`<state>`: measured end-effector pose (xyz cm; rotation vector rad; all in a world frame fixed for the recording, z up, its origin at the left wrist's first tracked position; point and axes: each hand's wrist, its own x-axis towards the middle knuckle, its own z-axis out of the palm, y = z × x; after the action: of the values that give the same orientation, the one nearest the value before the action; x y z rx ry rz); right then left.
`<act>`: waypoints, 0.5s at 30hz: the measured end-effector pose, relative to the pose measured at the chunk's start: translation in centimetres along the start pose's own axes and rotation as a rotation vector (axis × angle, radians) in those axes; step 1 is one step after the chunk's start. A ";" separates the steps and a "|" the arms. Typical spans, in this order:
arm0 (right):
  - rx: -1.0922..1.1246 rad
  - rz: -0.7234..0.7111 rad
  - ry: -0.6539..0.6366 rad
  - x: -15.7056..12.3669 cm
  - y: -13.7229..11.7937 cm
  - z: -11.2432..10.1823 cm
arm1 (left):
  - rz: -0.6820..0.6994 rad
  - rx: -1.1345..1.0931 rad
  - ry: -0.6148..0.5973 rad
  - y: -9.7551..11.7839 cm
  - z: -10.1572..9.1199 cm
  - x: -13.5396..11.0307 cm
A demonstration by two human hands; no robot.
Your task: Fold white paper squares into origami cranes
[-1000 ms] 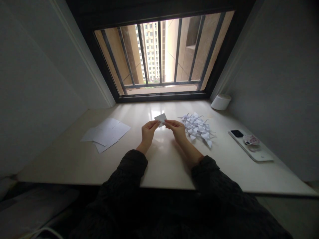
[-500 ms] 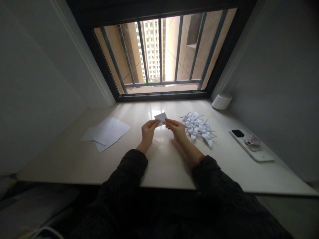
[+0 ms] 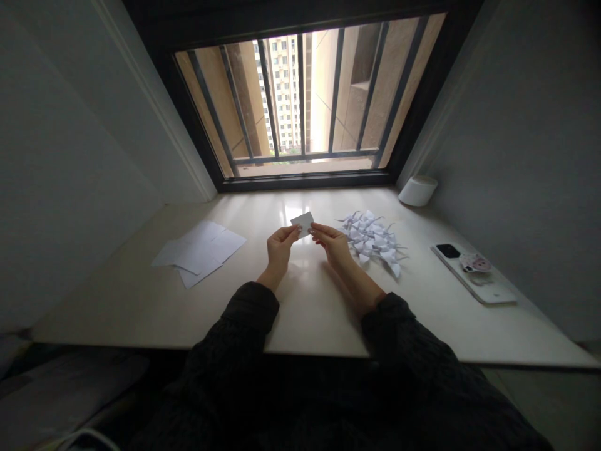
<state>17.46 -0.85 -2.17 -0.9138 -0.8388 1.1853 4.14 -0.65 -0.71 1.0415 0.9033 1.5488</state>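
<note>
A small piece of white paper (image 3: 303, 221), four-sided and tilted, is held up above the middle of the sill. My left hand (image 3: 280, 245) pinches its lower left edge between thumb and fingers. At the lower right edge, my right hand (image 3: 332, 241) pinches the same paper; my fingers cover its lower part. Just beyond my right hand lies a heap of folded white paper cranes (image 3: 373, 238) with thin pointed ends. Loose sheets of white paper (image 3: 206, 247) overlap on the left, apart from my left hand.
A pale, glossy sill (image 3: 300, 313) stretches beneath my forearms. On the right lies a white phone (image 3: 493, 291) with a round grip on its back. A white rounded object (image 3: 417, 191) stands in the far right corner. Behind the sill is a dark-framed window (image 3: 305, 183) with bars outside.
</note>
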 end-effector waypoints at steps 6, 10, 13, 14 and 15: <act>0.006 -0.004 0.012 0.1 0.3 -0.1 | 0.020 0.051 -0.005 0.0 0.0 -0.1; 0.000 0.014 0.029 0.3 0.4 -0.2 | 0.026 0.060 -0.013 0.1 -0.1 -0.2; 0.031 0.057 0.032 0.3 0.3 -0.2 | 0.008 0.039 -0.019 0.1 -0.2 -0.1; 0.048 0.074 0.034 0.4 0.3 -0.2 | 0.003 0.032 -0.023 0.0 -0.2 -0.1; 0.061 0.090 0.035 0.4 0.2 -0.3 | -0.002 0.028 -0.030 0.0 -0.2 -0.1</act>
<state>17.66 -0.49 -2.46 -0.9271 -0.7360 1.2624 3.94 -0.73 -0.81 1.0805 0.9083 1.5186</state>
